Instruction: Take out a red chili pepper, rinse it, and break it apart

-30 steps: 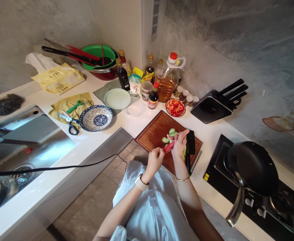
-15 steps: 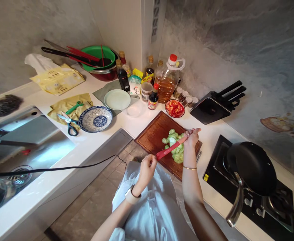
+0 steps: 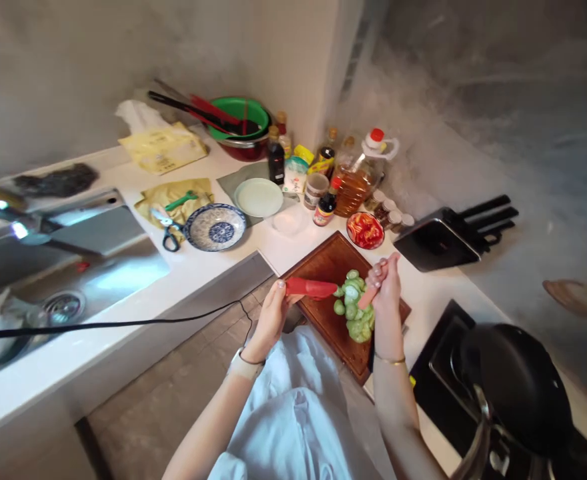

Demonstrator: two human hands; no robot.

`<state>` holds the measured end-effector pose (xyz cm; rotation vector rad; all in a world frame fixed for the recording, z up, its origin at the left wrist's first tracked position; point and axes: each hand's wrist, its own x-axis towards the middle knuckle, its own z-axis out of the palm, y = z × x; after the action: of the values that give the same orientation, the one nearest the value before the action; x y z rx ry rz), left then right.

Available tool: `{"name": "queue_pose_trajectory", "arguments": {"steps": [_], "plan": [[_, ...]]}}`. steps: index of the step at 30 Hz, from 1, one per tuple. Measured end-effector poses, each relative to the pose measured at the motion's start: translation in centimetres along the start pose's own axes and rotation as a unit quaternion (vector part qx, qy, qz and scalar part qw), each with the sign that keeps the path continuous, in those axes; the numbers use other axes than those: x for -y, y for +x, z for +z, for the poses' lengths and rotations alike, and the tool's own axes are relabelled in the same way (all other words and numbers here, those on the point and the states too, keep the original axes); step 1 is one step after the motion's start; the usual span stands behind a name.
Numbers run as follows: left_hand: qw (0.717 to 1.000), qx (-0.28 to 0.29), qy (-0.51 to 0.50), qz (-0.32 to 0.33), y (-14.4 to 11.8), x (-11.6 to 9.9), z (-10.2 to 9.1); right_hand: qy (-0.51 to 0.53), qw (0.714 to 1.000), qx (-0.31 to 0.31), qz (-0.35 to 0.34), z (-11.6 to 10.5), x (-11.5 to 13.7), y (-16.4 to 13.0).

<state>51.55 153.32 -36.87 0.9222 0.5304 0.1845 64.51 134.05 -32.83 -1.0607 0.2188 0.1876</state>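
Note:
My left hand point(image 3: 273, 308) grips one end of a red wrapper point(image 3: 311, 288), which points right over the cutting board point(image 3: 318, 259). Whether any sausage is still inside it I cannot tell. Closed around a pink sausage piece point(image 3: 368, 297), my right hand point(image 3: 386, 283) hovers above the board's right side; the sausage slants down out of the fist. A gap separates the wrapper from the pink piece. Below them on the wooden board lies a heap of pale green slices point(image 3: 353, 310), partly hidden by my right hand.
A bowl of red and orange strips point(image 3: 365, 231) stands behind the board, near an oil jug point(image 3: 356, 183) and a knife block point(image 3: 438, 240). On the right, a black wok point(image 3: 518, 387) sits on the stove. A patterned bowl point(image 3: 215, 227), scissors point(image 3: 169, 233) and sink point(image 3: 138, 260) are left.
The red wrapper and pink sausage piece, joined in one line before, are now apart. My left hand has moved left with the wrapper. The view has shifted.

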Motion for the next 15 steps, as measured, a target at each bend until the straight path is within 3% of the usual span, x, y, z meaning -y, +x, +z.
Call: {"name": "queue_pose_trajectory", "arguments": {"steps": [3,7,11,15], "plan": [[0.994,-0.022,-0.108,0.01,0.1,-1.2,0.8,-0.104,0.985,0.107,0.084,2.8,-3.4,-1.5],[0.976,-0.1,-0.164,0.105,-1.5,-3.0,-1.0,-0.179,0.939,0.249,0.154,6.5,-7.4,-2.7],[0.943,-0.197,-0.192,0.189,-5.5,-4.3,-5.8,-0.221,0.88,0.371,0.195,11.5,-11.4,-5.2],[0.899,-0.295,-0.2,0.255,-11.3,-5.1,-11.9,-0.264,0.786,0.504,0.24,16.5,-15.4,-11.3]]}}
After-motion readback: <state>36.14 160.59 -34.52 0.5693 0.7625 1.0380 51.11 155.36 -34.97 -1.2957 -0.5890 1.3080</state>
